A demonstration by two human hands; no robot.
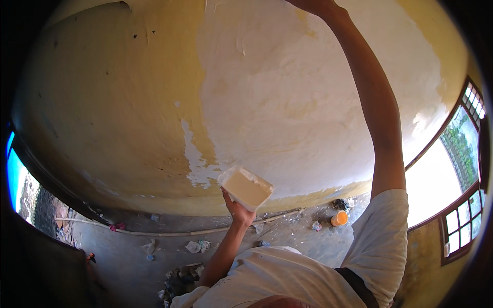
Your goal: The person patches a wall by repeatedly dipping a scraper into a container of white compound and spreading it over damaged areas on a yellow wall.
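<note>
Cream-coloured paste (245,187) lies in the smeared, see-through tub (263,184) that my left hand (240,213) grips by its lower left side, held up in front of the wall (287,118), close to where pale coating meets yellow paint. High above it, at the upper edge of my view, my right hand (314,5) is cut off, so I cannot tell whether it is open or gripping anything. Below, a long pole (174,233) and an orange container (339,219) rest on the littered grey floor (128,262).
</note>
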